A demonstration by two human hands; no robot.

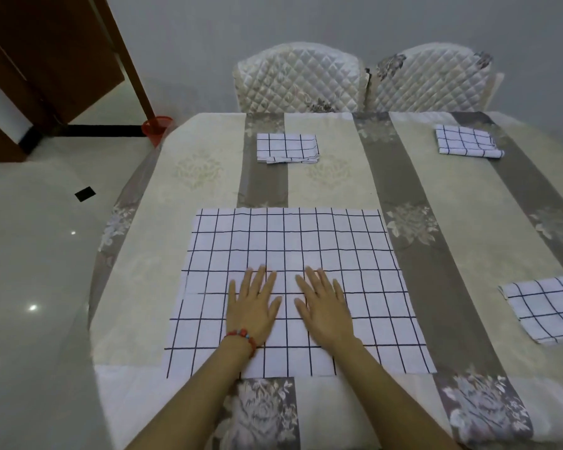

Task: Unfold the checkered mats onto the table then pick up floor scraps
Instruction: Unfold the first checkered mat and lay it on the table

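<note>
Checkered mat (293,254), unfolded: lies flat and square on the near centre of the tabletop (208,177), its near edge close to the tabletop's near rim. Both hands rest on it, palms down, side by side, thumbs toward each other with a small gap between.

Left hand (252,306): fingers spread wide, flat on the cloth, gripping nothing. Red bead bracelet (242,339) at the wrist.
Right hand (325,306): same posture, fingers spread, holding nothing.

Judgement: this mat is done or in its last smoothing; a slight step in the grid at its left edge hints at a leftover crease.

Three mats remain folded:
- Folded mat, far centre (287,148), at 12 o'clock from the hands, well apart, past the open mat's far edge. About equally placed for either hand.
- Folded mat, far right (467,141), at about 1 to 2 o'clock, farthest off.
- Folded mat, near right (546,306), at 3 o'clock, level with the hands, turned corner-on to the tabletop edge, partly cut by the frame edge.

Relation that matters: the 3 o'clock mat lies on the right hand's side and looks the nearest, so the right hand is the likely first reach; space between it and the open mat looks tight for a full spread.

Floor (30,254) at 9 to 10 o'clock: one small dark scrap (85,193) on the tiles, left-hand side, well apart. Red bin (156,128) by the tabletop's far left corner. Two quilted chairs (298,79) at the far side.
</note>
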